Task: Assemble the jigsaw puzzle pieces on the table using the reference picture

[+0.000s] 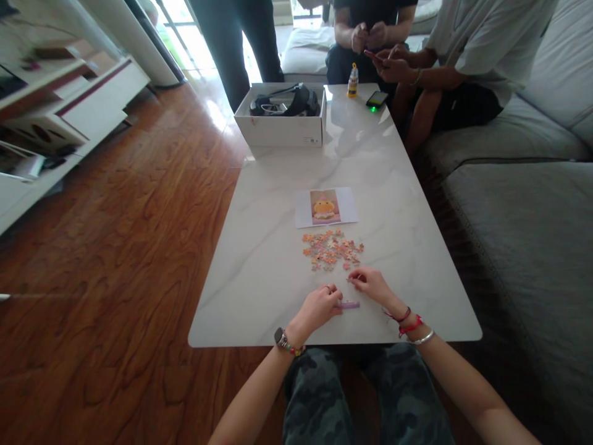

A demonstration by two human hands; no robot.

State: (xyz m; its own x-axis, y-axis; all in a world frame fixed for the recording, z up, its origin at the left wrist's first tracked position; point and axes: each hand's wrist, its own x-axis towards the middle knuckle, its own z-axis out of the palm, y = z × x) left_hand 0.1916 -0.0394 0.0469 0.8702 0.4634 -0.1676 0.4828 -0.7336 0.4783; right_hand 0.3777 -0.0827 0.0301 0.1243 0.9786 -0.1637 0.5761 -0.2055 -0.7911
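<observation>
On the white marble-patterned table lies a narrow purple strip of puzzle pieces (351, 305), seemingly joined in a row. My left hand (320, 307) has its bent fingers closed on the strip's left end, which they partly cover. Just above and to the right, my right hand (368, 283) pinches a small puzzle piece (348, 279) between thumb and fingertips; its print is too small to make out. Beyond both hands is a loose pile of orange, pink and pale puzzle pieces (331, 248). Behind the pile, a paper sheet (348, 204) bears a picture of a yellow-orange figure on pink.
A white box (282, 131) with a black headset (296, 102) stands at the table's far left corner. Toward the far right are a small bottle (353, 81) and a phone (377, 99). People sit and stand beyond; a grey sofa (519, 216) runs along the right.
</observation>
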